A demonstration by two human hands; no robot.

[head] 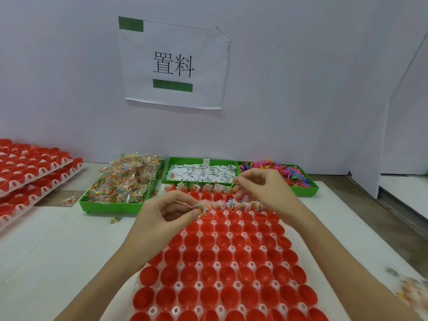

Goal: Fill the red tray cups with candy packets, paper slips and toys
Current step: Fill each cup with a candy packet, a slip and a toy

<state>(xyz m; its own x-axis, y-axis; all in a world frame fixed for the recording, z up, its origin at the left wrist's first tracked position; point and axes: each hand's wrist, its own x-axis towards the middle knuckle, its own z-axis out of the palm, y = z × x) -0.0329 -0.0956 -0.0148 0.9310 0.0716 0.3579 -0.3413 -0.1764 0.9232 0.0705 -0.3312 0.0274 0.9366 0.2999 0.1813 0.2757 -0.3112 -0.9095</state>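
The red tray of round plastic cups [231,262] set in a white holder lies on the white table [58,251] right in front of us, reaching from the near edge of view up to the green bins. We see both forearms stretched forward over it, hands meeting above its far rows.

The left hand [166,212] hovers over the tray's far left corner, fingers curled, thumb and forefinger pinching a small clear candy packet with coloured beads [203,207] at the second row. The right hand [266,191] is raised a little farther back, palm down, fingers bent and drawn together at the tips over the far row; we cannot tell what, if anything, they pinch.

The two farthest rows of cups carry packets and slips; the nearer rows show bare red cups, about nine across.

Behind the tray we count three green compartments: a separate green plastic bin heaped with candy packets [120,184], then a double bin holding white printed paper slips [203,171] and small bright rubbery toys [289,172]. Two loose packets lie on the table by the left bin. At far left, stacked red trays [27,174] rise in three layers. One white paper sign [176,63] hangs on the wall.
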